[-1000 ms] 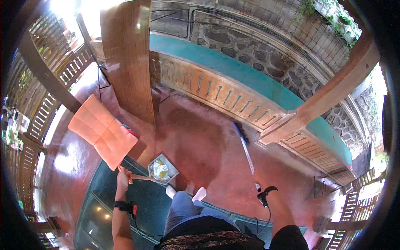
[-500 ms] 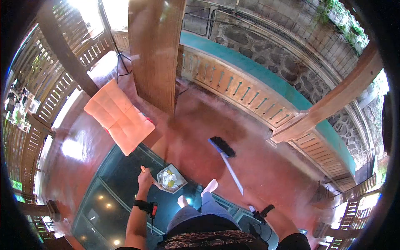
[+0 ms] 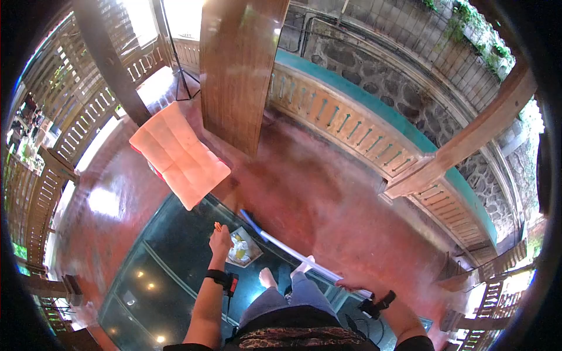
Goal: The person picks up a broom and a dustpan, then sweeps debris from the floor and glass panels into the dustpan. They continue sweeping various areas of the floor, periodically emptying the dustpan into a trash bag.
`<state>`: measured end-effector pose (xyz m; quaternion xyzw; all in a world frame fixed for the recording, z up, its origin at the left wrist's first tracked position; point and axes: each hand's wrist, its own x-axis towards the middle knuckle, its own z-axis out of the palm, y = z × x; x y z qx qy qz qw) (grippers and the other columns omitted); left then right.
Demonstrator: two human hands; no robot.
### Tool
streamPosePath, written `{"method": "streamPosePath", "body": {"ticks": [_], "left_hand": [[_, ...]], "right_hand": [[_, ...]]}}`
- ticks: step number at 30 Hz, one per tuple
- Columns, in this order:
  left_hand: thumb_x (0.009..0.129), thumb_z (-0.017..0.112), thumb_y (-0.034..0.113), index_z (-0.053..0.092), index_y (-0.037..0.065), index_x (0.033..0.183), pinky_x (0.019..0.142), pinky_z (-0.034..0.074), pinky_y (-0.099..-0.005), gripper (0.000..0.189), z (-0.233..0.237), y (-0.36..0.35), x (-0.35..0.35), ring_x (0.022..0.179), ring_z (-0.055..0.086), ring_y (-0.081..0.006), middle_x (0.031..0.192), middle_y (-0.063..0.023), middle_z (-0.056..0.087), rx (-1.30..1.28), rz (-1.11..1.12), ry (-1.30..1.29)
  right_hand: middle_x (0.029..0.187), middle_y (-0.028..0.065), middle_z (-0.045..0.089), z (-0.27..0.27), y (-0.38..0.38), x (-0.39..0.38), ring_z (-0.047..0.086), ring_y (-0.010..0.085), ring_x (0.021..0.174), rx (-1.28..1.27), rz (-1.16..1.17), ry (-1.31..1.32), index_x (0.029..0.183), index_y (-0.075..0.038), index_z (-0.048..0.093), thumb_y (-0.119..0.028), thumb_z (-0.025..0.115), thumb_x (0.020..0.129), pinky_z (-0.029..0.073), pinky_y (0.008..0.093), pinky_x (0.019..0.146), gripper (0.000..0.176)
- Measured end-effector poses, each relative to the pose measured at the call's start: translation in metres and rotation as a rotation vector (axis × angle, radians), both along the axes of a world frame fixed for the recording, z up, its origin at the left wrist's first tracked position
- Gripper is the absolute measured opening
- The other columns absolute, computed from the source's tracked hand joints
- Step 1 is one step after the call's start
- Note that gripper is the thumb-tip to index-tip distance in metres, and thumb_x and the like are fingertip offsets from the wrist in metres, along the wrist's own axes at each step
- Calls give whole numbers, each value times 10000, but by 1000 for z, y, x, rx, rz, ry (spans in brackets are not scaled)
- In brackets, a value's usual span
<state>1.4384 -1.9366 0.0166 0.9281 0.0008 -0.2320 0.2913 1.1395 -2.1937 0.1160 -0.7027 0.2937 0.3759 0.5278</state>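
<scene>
My left hand [image 3: 220,241] is closed around an orange-tipped handle [image 3: 218,226], apparently that of the dustpan. Just right of it, the pale dustpan [image 3: 256,251] holds crumpled white and yellowish scraps [image 3: 239,250]. My right hand [image 3: 353,285] grips the white-and-blue shaft of a broom [image 3: 298,255], which slants up and left across the view. The broom's blue head [image 3: 252,224] lies just beyond the dustpan, at the edge of the dark glass panel. Its bristles are hidden from this angle.
A glass floor panel [image 3: 170,245] with lights below lies under my bare feet [image 3: 268,278]. An orange cushion [image 3: 180,153] is at its far edge. A wooden pillar [image 3: 240,76], a tripod [image 3: 182,79] and a carved railing [image 3: 339,120] stand around the red floor [image 3: 328,205].
The broom has swung left from the red floor to beside the dustpan, and its dark bristles have turned out of sight. My left hand stays closed beside the dustpan. The view has shifted slightly.
</scene>
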Motion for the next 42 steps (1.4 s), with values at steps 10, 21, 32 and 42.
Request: {"method": "streamPosePath", "body": {"ticks": [10, 21, 32, 42], "left_hand": [[736, 312, 371, 536, -25, 907, 793, 370, -406, 485, 19, -7, 5, 875, 520, -356, 851, -210, 573, 31, 215, 10], [747, 310, 364, 529, -34, 897, 780, 379, -410, 478, 19, -13, 1, 875, 518, -365, 867, -227, 564, 50, 161, 8], [747, 312, 381, 545, -25, 842, 755, 389, -412, 478, 19, -23, -19, 839, 537, -345, 802, -200, 581, 7, 50, -40], [738, 338, 365, 541, -15, 752, 680, 406, -400, 431, -26, -40, -74, 722, 555, -329, 708, -179, 573, -205, -3, 23]], "right_hand": [[813, 238, 561, -89, -19, 128, 565, 353, 740, -765, 209, -232, 835, 4, 558, -54, 436, 668, 442, 424, 616, 215], [743, 246, 567, -129, 29, 100, 578, 348, 732, -793, 359, -351, 842, 39, 510, -60, 437, 700, 468, 430, 627, 188], [747, 180, 564, -25, 41, -81, 561, 305, 676, -225, 297, -39, 1090, -64, 428, -142, 485, 688, 435, 408, 581, 413], [790, 206, 564, -2, 0, -236, 560, 330, 711, -714, -194, -208, 1109, -78, 436, -148, 481, 707, 436, 404, 624, 410]]}}
